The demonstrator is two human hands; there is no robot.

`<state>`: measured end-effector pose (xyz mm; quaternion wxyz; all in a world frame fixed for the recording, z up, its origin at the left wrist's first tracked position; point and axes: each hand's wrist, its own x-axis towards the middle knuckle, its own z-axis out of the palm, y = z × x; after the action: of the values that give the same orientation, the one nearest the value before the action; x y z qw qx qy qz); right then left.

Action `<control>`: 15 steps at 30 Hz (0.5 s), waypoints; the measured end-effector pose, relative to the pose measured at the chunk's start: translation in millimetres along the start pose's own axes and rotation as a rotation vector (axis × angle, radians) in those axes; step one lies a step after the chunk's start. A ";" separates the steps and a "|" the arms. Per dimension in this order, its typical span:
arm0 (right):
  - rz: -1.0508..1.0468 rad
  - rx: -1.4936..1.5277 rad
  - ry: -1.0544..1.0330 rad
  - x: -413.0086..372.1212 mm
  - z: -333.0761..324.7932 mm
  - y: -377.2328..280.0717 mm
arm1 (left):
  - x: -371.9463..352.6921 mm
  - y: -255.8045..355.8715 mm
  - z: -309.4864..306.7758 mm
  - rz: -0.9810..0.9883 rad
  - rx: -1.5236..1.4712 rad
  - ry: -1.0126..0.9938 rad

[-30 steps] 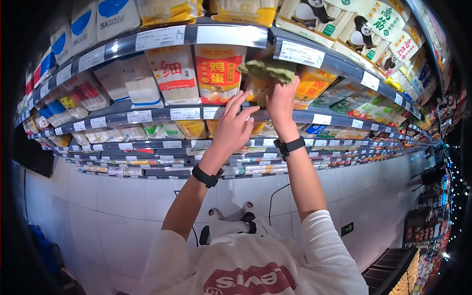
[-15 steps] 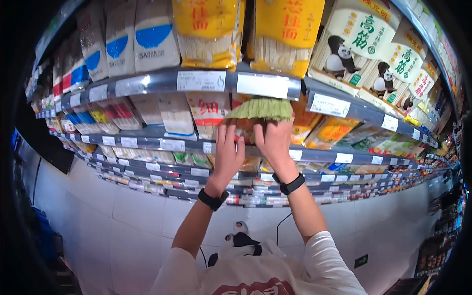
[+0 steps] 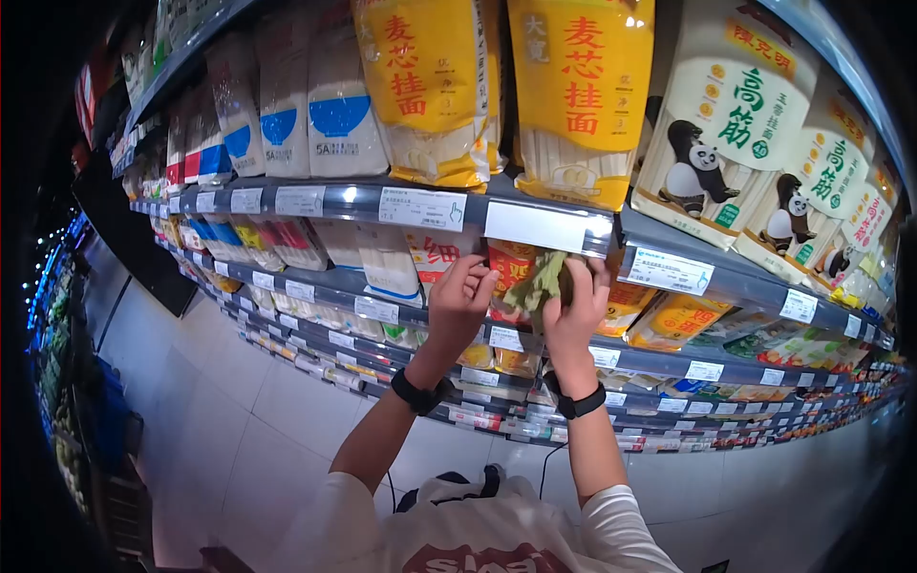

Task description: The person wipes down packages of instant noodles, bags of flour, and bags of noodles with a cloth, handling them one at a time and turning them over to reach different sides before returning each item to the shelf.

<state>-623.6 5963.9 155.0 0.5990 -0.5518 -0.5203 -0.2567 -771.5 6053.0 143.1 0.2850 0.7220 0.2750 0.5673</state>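
A crumpled green cloth [image 3: 546, 279] is bunched in my right hand [image 3: 576, 310], just below the white label on the upper shelf edge. The fingers of that hand are closed around it. My left hand [image 3: 461, 304] is to the left, apart from the cloth, its fingers curled in and no object visible in them. It is in front of a white and red noodle packet [image 3: 430, 250] on the second shelf. Behind the cloth, a red and yellow packet [image 3: 506, 267] is partly covered. Both wrists wear black bands.
Yellow noodle bags [image 3: 581, 100] stand on the upper shelf, with panda-printed packs [image 3: 707, 162] to the right and white bags with blue bowls [image 3: 346, 119] to the left. A grey shelf edge [image 3: 334, 202] carries price labels. Tiled floor [image 3: 287, 411] lies below.
The cloth, spread under the shelf edge and touched by both hands before, is now bunched in my right hand. My left hand has come away from it and curled. The view has shifted.
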 end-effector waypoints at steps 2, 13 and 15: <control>0.036 -0.053 -0.153 -0.4 2.4 1.5 | -3.6 -3.3 -1.3 0.056 0.001 0.009; 0.125 -0.168 0.047 -69.8 -7.9 -17.7 | 26.8 -26.6 -89.9 0.069 -0.012 0.134; 0.142 -0.225 0.083 -59.5 5.7 -48.3 | 39.3 -27.6 -102.8 0.044 -0.048 0.065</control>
<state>-687.6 5940.9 119.2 0.5710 -0.6399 -0.4228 -0.2930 -865.8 6110.5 169.1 0.2805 0.7020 0.2543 0.6032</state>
